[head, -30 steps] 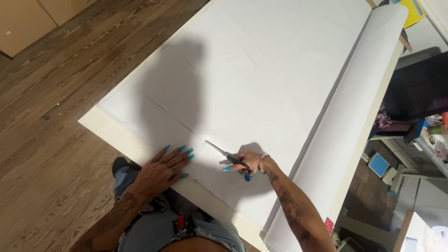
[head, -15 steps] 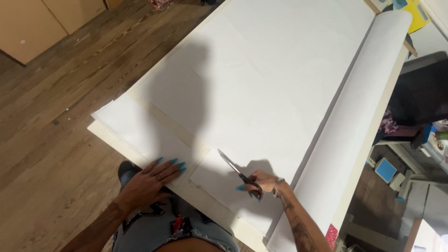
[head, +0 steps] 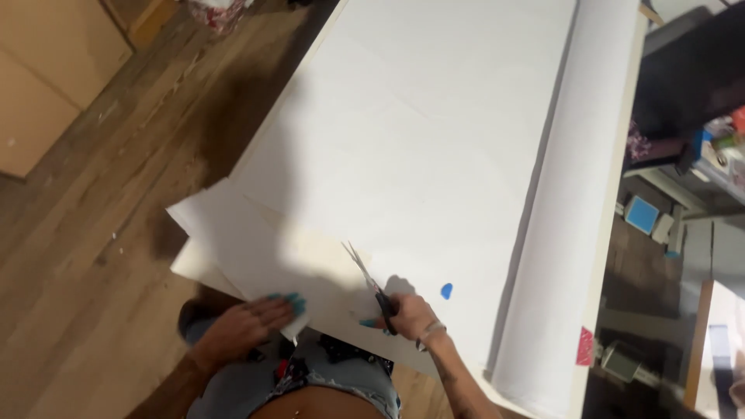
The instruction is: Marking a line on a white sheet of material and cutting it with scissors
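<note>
A large white sheet of paper (head: 434, 140) lies unrolled over a pale table (head: 609, 256). My right hand (head: 407, 316) grips black-handled scissors (head: 371, 285), whose blades sit open in a cut through the sheet near the table's front edge. My left hand (head: 248, 330) rests flat, fingers together, on the cut strip of paper (head: 233, 240) hanging off the front left corner. A small blue mark or piece (head: 446, 291) lies on the sheet just right of my right hand.
The rest of the paper is a thick white roll (head: 574, 233) along the table's right side. Wooden floor (head: 70, 256) and flat cardboard (head: 46, 77) are on the left. Shelves with small objects (head: 698, 155) stand at the right.
The scissors have advanced along the cut. The cut strip now hangs lower off the corner, my left hand has shifted onto it, and a blue mark has come into view.
</note>
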